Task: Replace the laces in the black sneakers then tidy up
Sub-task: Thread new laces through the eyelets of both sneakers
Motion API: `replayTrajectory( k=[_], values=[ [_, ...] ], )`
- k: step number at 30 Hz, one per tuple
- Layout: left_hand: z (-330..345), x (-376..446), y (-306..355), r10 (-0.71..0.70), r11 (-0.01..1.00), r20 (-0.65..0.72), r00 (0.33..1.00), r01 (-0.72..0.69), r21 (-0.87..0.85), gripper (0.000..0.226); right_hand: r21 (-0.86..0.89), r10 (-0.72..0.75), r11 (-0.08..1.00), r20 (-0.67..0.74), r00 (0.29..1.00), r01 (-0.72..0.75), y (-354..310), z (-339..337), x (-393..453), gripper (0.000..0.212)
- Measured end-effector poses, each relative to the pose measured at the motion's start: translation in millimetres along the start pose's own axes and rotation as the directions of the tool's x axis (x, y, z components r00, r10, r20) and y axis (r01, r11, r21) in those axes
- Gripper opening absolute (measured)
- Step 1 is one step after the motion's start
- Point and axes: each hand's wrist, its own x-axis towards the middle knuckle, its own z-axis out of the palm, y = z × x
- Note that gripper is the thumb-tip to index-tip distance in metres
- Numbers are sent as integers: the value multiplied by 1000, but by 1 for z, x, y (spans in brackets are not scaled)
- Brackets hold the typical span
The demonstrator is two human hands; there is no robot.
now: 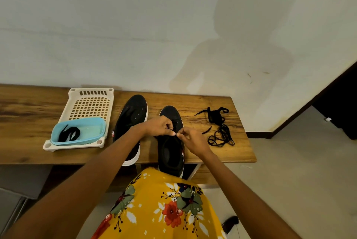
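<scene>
Two black sneakers sit on the worktop (193, 101) and we're mid-lacing the right sneaker (171, 142), left hand (160, 127) and right hand (193, 140) fingers pinching its lace, while the left sneaker (131, 122) looks unlaced, old laces (219, 126) still lie loose, so tidying's left.

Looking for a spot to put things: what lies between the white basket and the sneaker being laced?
The other black sneaker lies there, in the head view.
</scene>
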Motion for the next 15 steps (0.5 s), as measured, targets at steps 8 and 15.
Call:
replayTrajectory(
  k=[8, 15],
  values=[
    [4, -6, -6, -73, 936, -7, 997, 66, -347, 20, 23, -35, 999, 87, 996, 33, 8, -3, -7, 14],
    [6, -13, -6, -83, 946, 7, 997, 81, -313, 28, 905, 319, 411, -25, 948, -114, -12, -30, -6, 34]
  ],
)
